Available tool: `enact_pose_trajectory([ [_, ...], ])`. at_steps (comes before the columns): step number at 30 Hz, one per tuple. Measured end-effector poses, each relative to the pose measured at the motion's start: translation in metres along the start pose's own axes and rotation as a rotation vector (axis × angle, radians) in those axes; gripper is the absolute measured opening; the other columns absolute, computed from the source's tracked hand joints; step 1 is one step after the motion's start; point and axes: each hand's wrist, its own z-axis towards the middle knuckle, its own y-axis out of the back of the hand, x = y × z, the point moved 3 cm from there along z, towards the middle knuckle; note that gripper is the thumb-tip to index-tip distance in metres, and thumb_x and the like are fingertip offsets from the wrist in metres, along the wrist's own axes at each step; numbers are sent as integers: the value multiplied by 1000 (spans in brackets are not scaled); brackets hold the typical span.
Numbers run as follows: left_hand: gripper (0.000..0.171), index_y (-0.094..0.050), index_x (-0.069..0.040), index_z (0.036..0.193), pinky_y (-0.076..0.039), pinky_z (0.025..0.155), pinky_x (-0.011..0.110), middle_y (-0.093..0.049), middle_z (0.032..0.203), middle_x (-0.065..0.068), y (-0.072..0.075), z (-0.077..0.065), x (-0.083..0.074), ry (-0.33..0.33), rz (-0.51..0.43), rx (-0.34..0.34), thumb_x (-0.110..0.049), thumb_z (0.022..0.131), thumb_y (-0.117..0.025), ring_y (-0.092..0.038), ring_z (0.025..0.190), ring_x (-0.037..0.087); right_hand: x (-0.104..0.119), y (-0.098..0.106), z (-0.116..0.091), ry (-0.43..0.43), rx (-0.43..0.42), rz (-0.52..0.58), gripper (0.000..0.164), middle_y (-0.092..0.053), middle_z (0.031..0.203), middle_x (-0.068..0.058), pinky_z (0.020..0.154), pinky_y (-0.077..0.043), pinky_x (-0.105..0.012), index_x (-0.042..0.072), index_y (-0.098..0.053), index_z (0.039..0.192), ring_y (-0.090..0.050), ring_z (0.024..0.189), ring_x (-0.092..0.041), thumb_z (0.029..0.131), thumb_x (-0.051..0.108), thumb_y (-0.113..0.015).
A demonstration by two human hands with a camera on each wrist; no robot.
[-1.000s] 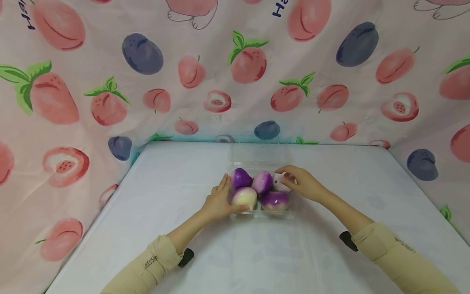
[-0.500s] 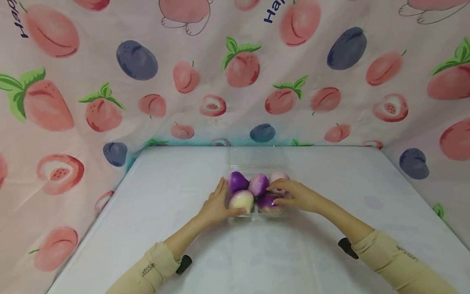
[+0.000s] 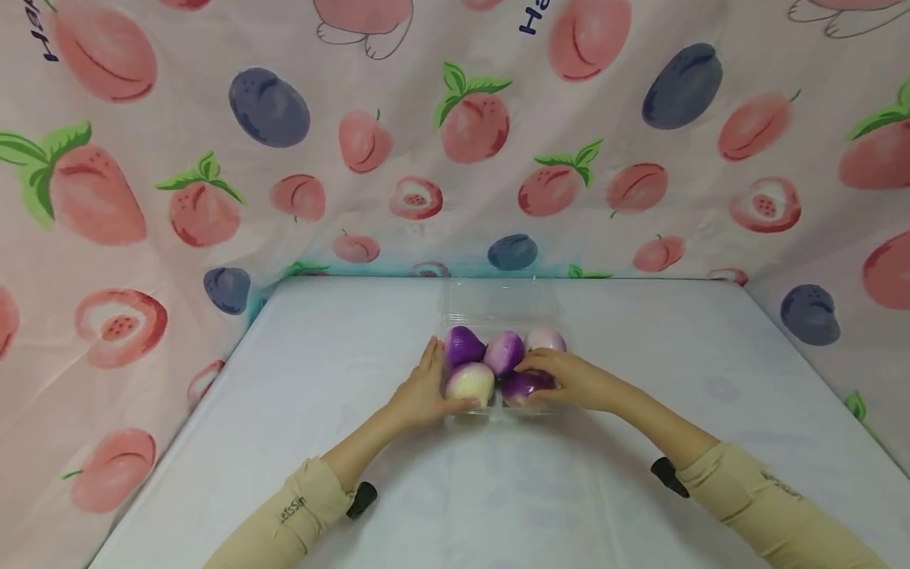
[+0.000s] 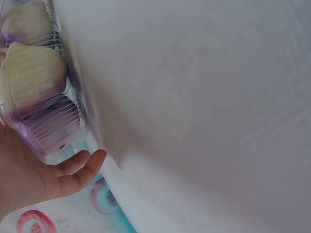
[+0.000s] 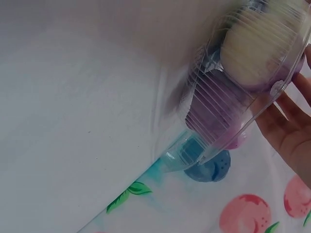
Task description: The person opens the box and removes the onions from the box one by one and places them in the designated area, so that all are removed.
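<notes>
A clear plastic box (image 3: 495, 412) with its lid up holds several purple-and-white onions. My left hand (image 3: 419, 393) rests along the box's left side, fingers nearly straight, its thumb over the front rim by a pale onion (image 3: 471, 383). In the left wrist view, that hand (image 4: 43, 177) lies beside the ribbed box wall. With thumb and fingers, my right hand (image 3: 577, 381) grips the dark purple onion (image 3: 522, 387) at the front right. A light pink onion (image 3: 544, 340) sits behind it. The right wrist view has the hand (image 5: 289, 128) at the box rim.
The raised clear lid (image 3: 501, 299) stands toward the back of the white table (image 3: 355, 332). A fruit-print cloth (image 3: 419, 237) hangs behind and at both sides. A dark purple onion (image 3: 464, 346) and a lilac one (image 3: 505, 352) fill the back row.
My right hand has moved from the pink onion at the back right to the dark purple one in front and closed on it. The left hand stays at the box.
</notes>
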Motion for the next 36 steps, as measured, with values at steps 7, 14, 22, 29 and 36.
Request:
enact_pose_trajectory([
  [7,119,-1,0,150,-45,91,58,7,159,14,0,0,5,-20,44,-15,-62,74,-68,-32,133,50,2,-4,2,-3,42,-36,37,-61,117,-16,95,-46,-45,0,-61,117,-56,111,-31,85,17,-69],
  [14,124,-1,-1,150,-38,96,62,5,159,13,0,2,4,12,24,1,-67,70,-68,-29,136,46,2,-7,3,-9,91,-27,38,-62,118,-16,95,-46,-45,-3,-59,118,-56,113,-32,86,14,-68],
  [22,128,2,-1,151,-27,100,69,8,159,13,1,5,0,44,38,47,-69,68,-68,-26,137,47,1,-9,1,-2,76,-17,35,-62,119,-16,96,-46,-45,-2,-56,119,-57,113,-31,89,14,-64],
  [29,125,1,-4,151,-30,98,69,6,160,12,1,7,-1,61,62,28,-68,69,-68,-28,136,45,-1,-6,2,5,62,-5,36,-61,122,-16,97,-45,-46,-1,-56,121,-55,117,-33,89,13,-64],
  [36,127,3,-3,151,-28,100,70,8,159,12,-1,9,0,65,24,46,-67,68,-69,-26,136,49,0,-2,4,58,59,-18,32,-65,115,-13,93,-48,-44,-1,-59,117,-60,108,-28,88,12,-64],
])
